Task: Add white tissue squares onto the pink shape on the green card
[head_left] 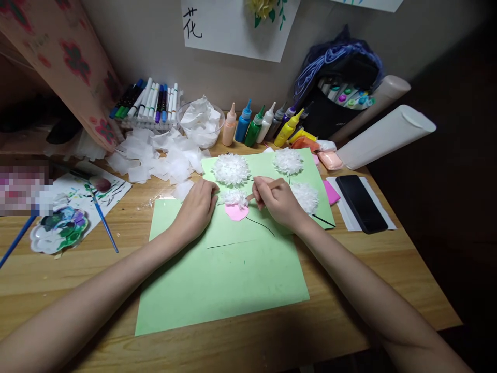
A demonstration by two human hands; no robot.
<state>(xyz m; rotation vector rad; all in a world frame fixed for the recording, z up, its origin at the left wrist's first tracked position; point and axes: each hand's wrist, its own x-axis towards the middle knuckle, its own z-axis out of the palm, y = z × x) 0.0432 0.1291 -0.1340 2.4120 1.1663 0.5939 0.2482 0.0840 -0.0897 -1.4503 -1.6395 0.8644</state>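
**White tuft worked on a pink round, between two hands**

Through the head camera I see the fluffy white paper tuft [234,197] on the flat pink round piece [236,212], near the middle of the green paper sheets [221,285] on the wooden desk [279,331]. My right hand [277,203] pinches a flat brown stick [276,184] between thumb and fingers, its lower end at the tuft's right edge. I judge the low, slanted grip gives fine control there without crushing the paper.

My left hand [199,207] lies on the opposite side, fingers curled inward just beside the tuft, likely to steady things. Whether it touches or pinches the tuft, I cannot tell.

Three fuller white paper pompoms [232,169] sit around the upper sheet, spaced apart, which probably spares their petals. Loose white paper squares [171,160] lie beyond my left hand, within easy reach. Small squeeze bottles of coloured paint [254,129] stand upright along the wall, nozzles up, presumably against leaks. The black phone [361,203] lies to the right, outside the working area.
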